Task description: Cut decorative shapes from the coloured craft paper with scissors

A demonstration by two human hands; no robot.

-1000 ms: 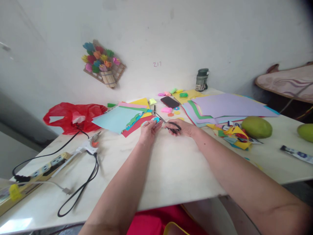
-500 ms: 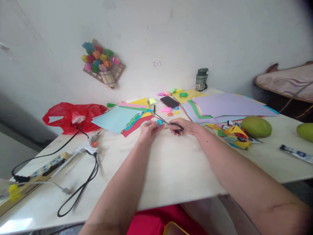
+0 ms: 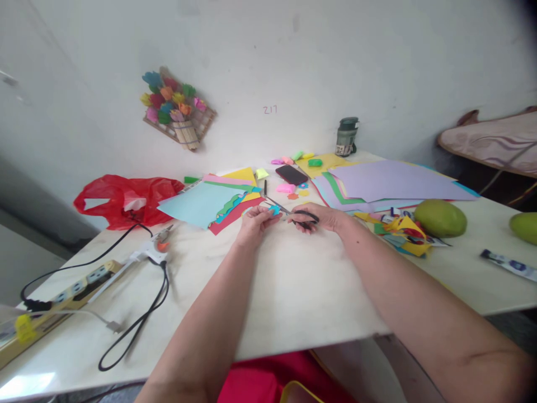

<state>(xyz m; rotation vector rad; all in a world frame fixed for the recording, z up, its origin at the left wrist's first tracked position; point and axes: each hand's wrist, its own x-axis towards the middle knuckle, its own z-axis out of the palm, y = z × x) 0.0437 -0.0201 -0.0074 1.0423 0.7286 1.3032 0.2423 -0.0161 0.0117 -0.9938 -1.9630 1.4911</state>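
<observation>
My left hand [image 3: 255,221] pinches a small blue paper piece [image 3: 274,209] over the white table [image 3: 293,291]. Black-handled scissors [image 3: 308,217] are in my right hand [image 3: 321,217], with its fingers round the handles. Their blades point left and away, right beside the blue piece. Behind the hands lie a pink packet [image 3: 286,188], a dark phone [image 3: 292,174], and small orange and yellow paper shapes. Coloured sheets [image 3: 201,202] are stacked beyond my left hand.
A red plastic bag [image 3: 121,196], glue gun [image 3: 156,251] and power strip [image 3: 79,291] are at left. Purple sheets [image 3: 390,180], paper scraps [image 3: 405,232], green fruit [image 3: 440,218], a tube [image 3: 509,264] and a bottle [image 3: 346,137] are at right.
My right hand and the scissors have shifted slightly to the right, and the scissor handles look a little wider apart. My left hand has hardly moved.
</observation>
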